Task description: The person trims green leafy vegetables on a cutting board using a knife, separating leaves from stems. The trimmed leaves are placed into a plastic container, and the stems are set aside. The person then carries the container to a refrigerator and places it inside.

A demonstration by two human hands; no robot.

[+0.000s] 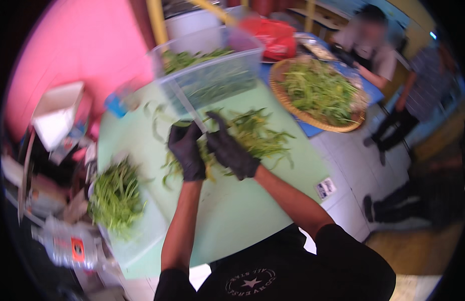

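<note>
My left hand (pixel 185 150), in a black glove, is closed around a piece of green leafy stem (pixel 184 123). Just right of it, my right hand (pixel 232 152), gloved alike, grips a long pale flat blade (pixel 189 107), which looks like a knife; its handle is hidden in the fist. The blade slants up and left in front of a clear plastic bin (pixel 213 90) of greens. Under and beyond both hands, loose leafy greens (pixel 260 131), some yellowish, lie on the pale green tabletop (pixel 240 210).
A heap of greens (pixel 117 195) lies on a translucent sheet or lid (pixel 149 229) at left. A woven basket (pixel 279 90) of greens stands at right by a red bag (pixel 273 37). A blue cup (pixel 117 107) sits near the pink wall. A seated person (pixel 368 49) and others are at right.
</note>
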